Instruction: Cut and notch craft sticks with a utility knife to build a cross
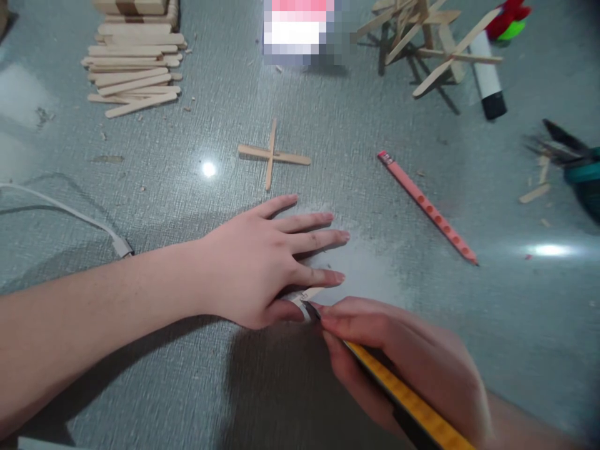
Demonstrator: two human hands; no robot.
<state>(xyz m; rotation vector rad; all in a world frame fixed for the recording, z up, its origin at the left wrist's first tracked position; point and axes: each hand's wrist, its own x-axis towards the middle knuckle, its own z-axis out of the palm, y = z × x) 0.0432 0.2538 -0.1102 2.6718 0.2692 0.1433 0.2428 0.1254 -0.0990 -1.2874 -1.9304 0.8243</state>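
Observation:
My left hand (262,259) lies palm down on the table with its fingers spread. Between its thumb and index finger shows a small pale piece (313,292) with faint marks; part of it is hidden, and I cannot tell whether it is wood or paper. My right hand (403,356) is closed around a yellow utility knife (403,390), whose dark blade tip meets the pale piece beside my left thumb. Just beyond my left fingers, two wooden craft sticks form a cross (272,155) on the table.
Piled craft sticks (135,78) lie at the back left, near a white cable (70,209). A pink pencil (429,209) rests on the right, with teal-handled pliers (581,162) farther over. At the back right stands a craft-stick structure (426,37) beside a white tube (487,75).

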